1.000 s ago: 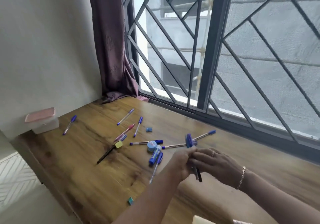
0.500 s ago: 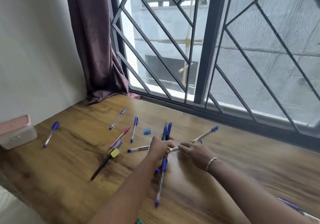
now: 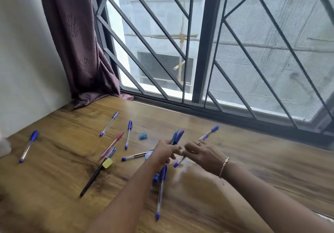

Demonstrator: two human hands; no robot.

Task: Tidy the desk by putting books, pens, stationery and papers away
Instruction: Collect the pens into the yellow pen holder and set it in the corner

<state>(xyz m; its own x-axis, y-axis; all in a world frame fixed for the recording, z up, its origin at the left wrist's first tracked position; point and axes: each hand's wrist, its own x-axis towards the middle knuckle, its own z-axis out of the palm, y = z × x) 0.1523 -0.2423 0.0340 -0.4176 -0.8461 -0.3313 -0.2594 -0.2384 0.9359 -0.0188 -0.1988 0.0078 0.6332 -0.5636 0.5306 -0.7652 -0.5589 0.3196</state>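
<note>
Several blue-capped pens lie scattered on the wooden desk (image 3: 271, 169). My left hand (image 3: 163, 154) grips a small bundle of blue pens (image 3: 177, 136) that stick up from the fist. My right hand (image 3: 202, 154), with a bracelet at the wrist, curls its fingers over a blue pen (image 3: 210, 132) lying slanted on the desk; its tip shows below the hand. Another blue pen (image 3: 160, 194) lies beneath my left forearm. A pink pen (image 3: 113, 143), a black pen (image 3: 91, 179), a yellow eraser (image 3: 107, 162) and a blue sharpener (image 3: 142, 136) lie to the left.
More pens lie at the far left (image 3: 29, 146) and towards the back (image 3: 109, 123). A purple curtain (image 3: 81, 52) hangs in the back corner. A barred window (image 3: 198, 52) runs along the desk's far edge. A pale container (image 3: 3, 147) shows at the left border.
Both hands dropped from mid-air to the desk. My right hand reached onto the slanted pen while my left keeps its bundle. The view moved closer and to the right.
</note>
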